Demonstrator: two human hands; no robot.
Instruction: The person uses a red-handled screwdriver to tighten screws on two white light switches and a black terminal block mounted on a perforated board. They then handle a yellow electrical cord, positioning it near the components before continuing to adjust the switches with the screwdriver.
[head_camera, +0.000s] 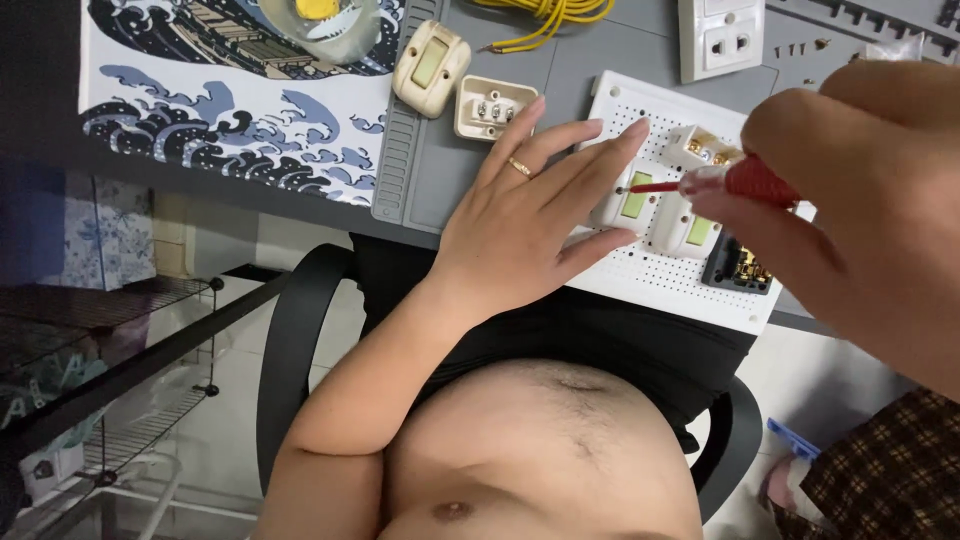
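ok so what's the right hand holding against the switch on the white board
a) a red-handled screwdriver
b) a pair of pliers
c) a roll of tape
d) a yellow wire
a: the right hand holds a red-handled screwdriver, its tip at the cream switch on the white perforated board, while the left hand lies flat beside that switch.

The white perforated board (690, 290) is crowded — 2 cream switches (660, 215), a brass-terminal block (700, 148) and a black terminal part (740, 268) fill its middle. The left hand (530, 215) blocks its near-left side. Bare board lies along the near edge; open grey mat (580, 55) lies beyond the 2 loose switch parts (460, 85).
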